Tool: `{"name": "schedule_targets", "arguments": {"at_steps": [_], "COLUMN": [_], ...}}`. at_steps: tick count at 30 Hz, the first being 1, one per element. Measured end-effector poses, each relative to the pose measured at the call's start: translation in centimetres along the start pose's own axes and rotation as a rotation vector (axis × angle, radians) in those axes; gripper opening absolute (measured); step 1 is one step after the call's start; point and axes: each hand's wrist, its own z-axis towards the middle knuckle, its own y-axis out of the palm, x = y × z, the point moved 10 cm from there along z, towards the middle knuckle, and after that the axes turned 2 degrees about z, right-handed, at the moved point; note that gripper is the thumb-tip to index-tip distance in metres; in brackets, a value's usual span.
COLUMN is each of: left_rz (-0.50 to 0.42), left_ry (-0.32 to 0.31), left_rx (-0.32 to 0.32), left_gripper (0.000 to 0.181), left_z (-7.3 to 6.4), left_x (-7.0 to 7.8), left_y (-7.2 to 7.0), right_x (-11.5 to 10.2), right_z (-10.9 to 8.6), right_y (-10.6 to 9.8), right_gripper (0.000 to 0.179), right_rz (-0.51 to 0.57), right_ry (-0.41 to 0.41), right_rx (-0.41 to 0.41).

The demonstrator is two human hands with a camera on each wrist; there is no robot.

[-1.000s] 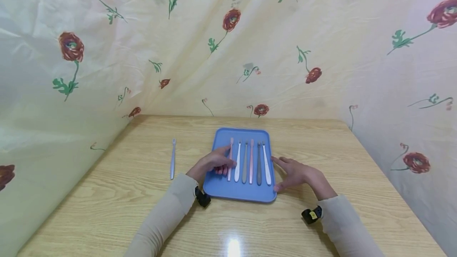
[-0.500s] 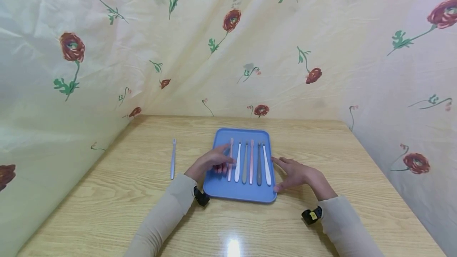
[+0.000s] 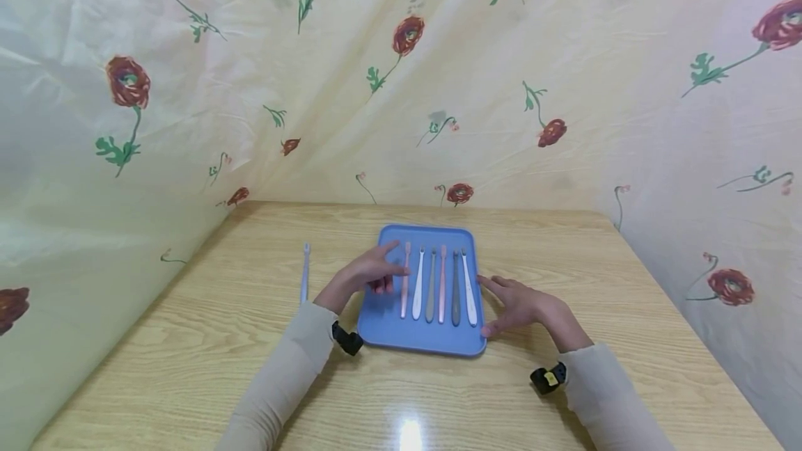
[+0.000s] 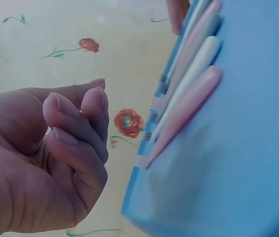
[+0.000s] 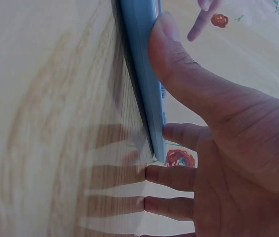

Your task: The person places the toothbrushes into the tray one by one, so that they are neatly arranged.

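Note:
A blue tray lies on the table with a row of toothbrushes on it. At the row's left end is a pink toothbrush, followed by a white toothbrush, a grey-green one, another pink one, a dark grey one and a white one. My left hand hovers over the tray's left side, its index finger extended, the other fingers loosely curled and holding nothing. My right hand touches the tray's right edge, thumb and fingertips spread along the rim. In the right wrist view the thumb presses on that rim.
A bluish toothbrush lies on the wooden table left of the tray, its lower end hidden by my left sleeve. Floral cloth hangs behind the table and along both sides.
My left hand has moved away from the leftmost pink toothbrush, to the left and slightly up. That toothbrush stays in the row. My right hand keeps its place at the tray's edge.

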Motion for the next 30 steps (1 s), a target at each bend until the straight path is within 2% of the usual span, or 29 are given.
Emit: {"name": "schedule_targets", "arguments": {"at_steps": [5, 9, 22, 30], "left_rz": [-0.002, -0.024, -0.049, -0.07], "left_ry": [0.038, 0.046, 0.031, 0.02], "left_rx": [0.0, 0.026, 0.046, 0.081], "left_gripper": [0.087, 0.087, 0.088, 0.089], "left_z": [-0.9, -1.6, -2.8, -4.0], "left_x": [0.6, 0.4, -1.6, -3.6], "left_y": [-1.2, -2.5, -6.0, -8.5], "right_x": [-0.1, -0.1, -0.3, -0.3], "right_z": [-0.1, -0.1, -0.2, -0.2], "right_y": [0.1, 0.3, 0.1, -0.1], "right_gripper": [0.11, 0.111, 0.11, 0.111], "right_rz": [0.012, 0.013, 0.023, 0.015], "right_ry": [-0.005, -0.001, -0.013, -0.014], "right_rx": [0.001, 0.001, 0.005, 0.002]}}
